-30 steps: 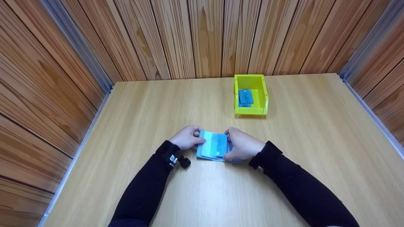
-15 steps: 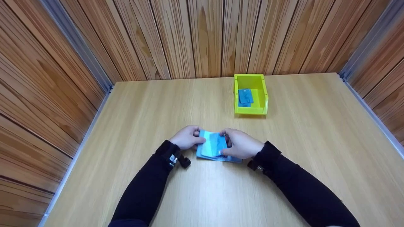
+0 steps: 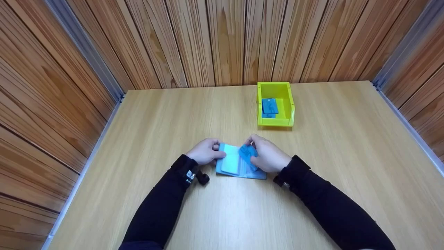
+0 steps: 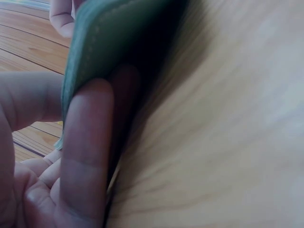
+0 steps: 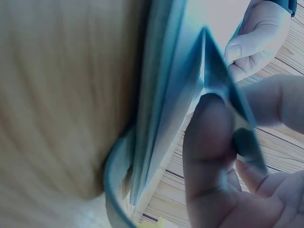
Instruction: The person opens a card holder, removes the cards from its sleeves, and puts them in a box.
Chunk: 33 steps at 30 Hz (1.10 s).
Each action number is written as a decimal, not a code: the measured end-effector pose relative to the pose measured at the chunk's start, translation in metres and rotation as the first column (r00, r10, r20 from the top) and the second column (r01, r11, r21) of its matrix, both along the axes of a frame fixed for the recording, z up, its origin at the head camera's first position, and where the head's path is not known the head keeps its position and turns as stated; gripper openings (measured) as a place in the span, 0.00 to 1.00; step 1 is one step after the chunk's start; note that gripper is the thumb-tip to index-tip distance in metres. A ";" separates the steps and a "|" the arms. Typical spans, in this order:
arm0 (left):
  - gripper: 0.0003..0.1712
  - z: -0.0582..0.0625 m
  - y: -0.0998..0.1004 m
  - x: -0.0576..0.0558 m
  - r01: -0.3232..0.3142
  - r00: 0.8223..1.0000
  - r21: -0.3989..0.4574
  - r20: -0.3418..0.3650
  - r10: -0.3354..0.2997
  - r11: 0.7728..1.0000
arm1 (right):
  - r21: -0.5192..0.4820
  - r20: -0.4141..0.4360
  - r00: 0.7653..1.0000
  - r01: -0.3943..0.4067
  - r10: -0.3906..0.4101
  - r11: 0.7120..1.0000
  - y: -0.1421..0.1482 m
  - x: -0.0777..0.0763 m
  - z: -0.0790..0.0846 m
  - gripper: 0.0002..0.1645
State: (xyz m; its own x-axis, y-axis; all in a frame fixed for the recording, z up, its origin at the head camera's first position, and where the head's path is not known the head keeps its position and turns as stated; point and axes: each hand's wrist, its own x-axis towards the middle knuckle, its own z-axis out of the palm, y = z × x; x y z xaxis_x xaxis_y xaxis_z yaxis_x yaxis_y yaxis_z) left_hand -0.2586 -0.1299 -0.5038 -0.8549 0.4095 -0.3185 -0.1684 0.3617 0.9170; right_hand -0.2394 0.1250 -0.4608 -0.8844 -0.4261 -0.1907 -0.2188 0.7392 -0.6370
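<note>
A light blue wallet (image 3: 257, 174) with stitched edges lies spread open on the table, pale cyan inside on its left half. My left hand (image 3: 204, 152) grips its left edge, thumb on top and fingers underneath, as the left wrist view shows. Over the right half, my right hand (image 3: 271, 155) pinches a blue card (image 3: 247, 152) between thumb and fingers. The card is tilted; in the right wrist view the card (image 5: 227, 80) stands at an angle above the wallet's layers (image 5: 159, 95). A curved strap (image 5: 112, 175) sticks out from the wallet's edge there.
A yellow-green bin (image 3: 276, 122) stands toward the back, right of centre, with blue cards (image 3: 270, 105) lying inside on its left. Wood-plank walls (image 3: 225, 41) enclose the wooden table (image 3: 166, 118) at the back and both sides.
The blue card has come away from the wallet's inside and turned at an angle, shifting right with my right hand. The pale left half now shows more. My left hand has stayed put.
</note>
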 end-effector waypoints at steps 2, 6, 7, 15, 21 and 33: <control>0.13 0.000 0.000 0.000 0.002 1.000 0.000 -0.006 -0.002 1.000 | -0.004 0.019 1.000 0.015 -0.015 1.000 0.001 -0.001 0.001 0.28; 0.13 -0.001 0.000 0.000 0.004 1.000 0.002 -0.014 -0.004 1.000 | -0.006 0.041 0.998 0.047 -0.047 0.999 0.003 -0.001 0.004 0.33; 0.13 -0.001 0.000 0.000 0.004 1.000 0.002 -0.014 -0.004 1.000 | -0.004 0.040 0.998 0.055 -0.055 0.998 0.003 -0.001 0.005 0.33; 0.13 -0.002 0.000 0.001 -0.004 1.000 -0.009 -0.021 0.004 1.000 | -0.034 0.014 0.990 0.138 -0.137 0.990 0.010 -0.002 0.027 0.22; 0.13 -0.001 0.000 0.000 0.004 1.000 -0.003 -0.012 -0.004 1.000 | -0.198 -0.079 0.977 0.179 -0.198 0.964 0.023 -0.008 0.045 0.21; 0.15 0.000 0.001 0.000 0.001 1.000 -0.009 -0.002 -0.001 1.000 | -0.455 -0.241 0.847 0.332 -0.473 0.826 0.050 -0.053 0.062 0.21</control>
State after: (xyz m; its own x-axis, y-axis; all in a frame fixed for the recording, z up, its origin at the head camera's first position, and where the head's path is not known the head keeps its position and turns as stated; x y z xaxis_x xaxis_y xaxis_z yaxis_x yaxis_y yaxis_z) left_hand -0.2588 -0.1289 -0.5037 -0.8553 0.4072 -0.3204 -0.1663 0.3700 0.9140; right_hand -0.2920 0.1745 -0.3983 -0.9700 0.0081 0.2431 -0.2036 0.5196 -0.8298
